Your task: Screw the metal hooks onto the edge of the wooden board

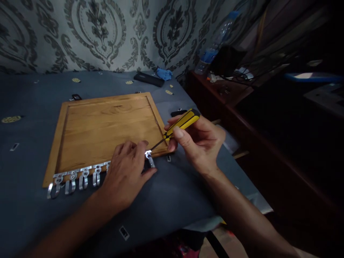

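A framed wooden board (pixel 107 125) lies flat on the cloth-covered surface. Along its near edge runs a metal hook rail (pixel 85 175) with several double hooks hanging off the side. My left hand (pixel 127 168) is closed over the right part of this rail, fingers on the board and thumb beside the last hook (pixel 150 160); it hides the hooks beneath. Between the fingers of my right hand (pixel 202 143) is a yellow and black screwdriver (pixel 182 123), slanting down to the left. Its tip reaches the bright screw spot on the last hook; exact contact is hard to see.
Behind the board lie a black oblong case (pixel 149 79) and a crumpled blue cloth (pixel 164 74). A small dark object (pixel 178 113) sits beyond the right hand. At right, a plastic bottle (pixel 215 46) stands on a dark wooden ledge (pixel 204 81) among cables. A patterned curtain (pixel 139 32) hangs behind.
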`<state>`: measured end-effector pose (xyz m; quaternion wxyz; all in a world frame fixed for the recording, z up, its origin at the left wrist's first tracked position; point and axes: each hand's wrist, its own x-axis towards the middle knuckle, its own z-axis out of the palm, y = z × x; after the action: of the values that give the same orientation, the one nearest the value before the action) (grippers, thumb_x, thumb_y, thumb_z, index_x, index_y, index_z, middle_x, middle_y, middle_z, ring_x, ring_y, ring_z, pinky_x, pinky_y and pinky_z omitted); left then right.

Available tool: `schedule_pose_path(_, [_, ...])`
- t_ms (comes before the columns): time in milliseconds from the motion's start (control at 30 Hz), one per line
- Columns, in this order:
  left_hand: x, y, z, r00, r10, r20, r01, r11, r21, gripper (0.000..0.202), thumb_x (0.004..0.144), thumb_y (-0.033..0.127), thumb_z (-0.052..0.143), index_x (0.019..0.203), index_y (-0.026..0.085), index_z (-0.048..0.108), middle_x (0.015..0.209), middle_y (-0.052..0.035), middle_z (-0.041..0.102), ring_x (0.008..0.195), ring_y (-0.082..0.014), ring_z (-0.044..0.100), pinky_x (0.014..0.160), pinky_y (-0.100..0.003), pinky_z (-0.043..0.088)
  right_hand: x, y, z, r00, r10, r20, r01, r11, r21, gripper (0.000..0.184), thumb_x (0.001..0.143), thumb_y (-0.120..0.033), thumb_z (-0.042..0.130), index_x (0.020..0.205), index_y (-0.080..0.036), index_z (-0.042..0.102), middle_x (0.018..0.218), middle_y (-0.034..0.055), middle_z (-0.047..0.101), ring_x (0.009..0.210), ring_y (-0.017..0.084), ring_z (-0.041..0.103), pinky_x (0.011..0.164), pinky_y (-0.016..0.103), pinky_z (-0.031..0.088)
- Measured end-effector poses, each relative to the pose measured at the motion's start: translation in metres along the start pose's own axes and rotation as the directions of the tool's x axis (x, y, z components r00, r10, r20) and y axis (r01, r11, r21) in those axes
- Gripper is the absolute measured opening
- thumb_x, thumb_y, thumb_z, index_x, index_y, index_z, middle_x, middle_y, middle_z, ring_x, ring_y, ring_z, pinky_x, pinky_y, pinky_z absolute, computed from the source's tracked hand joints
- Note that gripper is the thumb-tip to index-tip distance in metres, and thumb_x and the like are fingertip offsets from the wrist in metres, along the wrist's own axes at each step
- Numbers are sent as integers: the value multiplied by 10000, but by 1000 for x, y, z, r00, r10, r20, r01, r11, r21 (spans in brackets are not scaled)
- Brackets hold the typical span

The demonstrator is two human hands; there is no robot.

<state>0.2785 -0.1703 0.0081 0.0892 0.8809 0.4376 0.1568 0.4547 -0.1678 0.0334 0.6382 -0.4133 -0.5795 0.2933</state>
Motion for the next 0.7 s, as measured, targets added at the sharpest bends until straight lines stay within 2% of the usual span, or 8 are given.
schedule_pose_path(133, [1, 0, 0, 1000, -4, 6, 4, 1000, 5, 447, 786, 274, 762, 1101, 218, 449, 973, -51, 658, 945, -288, 589, 814, -433, 475, 0, 3, -1, 999, 48, 14, -48, 999, -21, 241, 814, -441, 744, 880, -211, 714, 684, -23, 653, 429, 83, 589, 413, 230, 470])
schedule_pose_path(267, [1, -1, -1, 1000, 5, 10, -4, 1000, -9, 450, 783, 275, 770, 1092, 211, 449, 979, -60, 658, 944, -291, 584, 810, -434, 474, -1, 7, -1, 998, 54, 39, -54, 998, -11, 210, 833, -399, 732, 897, -201, 702, 611, -48, 603, 437, 82, 589, 425, 213, 471])
schedule_pose_path(433, [1, 0, -1, 1000, 14, 6, -14, 1000, -2, 455, 786, 267, 768, 1105, 195, 451, 975, -67, 660, 949, -298, 584, 803, -437, 473, -4, 11, 2, 993, 68, 99, -71, 997, 31, 134, 831, -319, 742, 873, -200, 696, 665, -46, 608, 455, 68, 599, 426, 191, 469])
schedule_pose_path(700, [1, 0, 0, 1000, 15, -1, -15, 1000, 5, 443, 791, 279, 758, 1105, 198, 456, 981, -70, 661, 948, -298, 588, 807, -440, 479, -5, 11, 4, 987, 88, 134, -91, 996, 12, 164, 846, -354, 717, 878, -194, 696, 682, -38, 611, 465, 69, 601, 443, 192, 488])
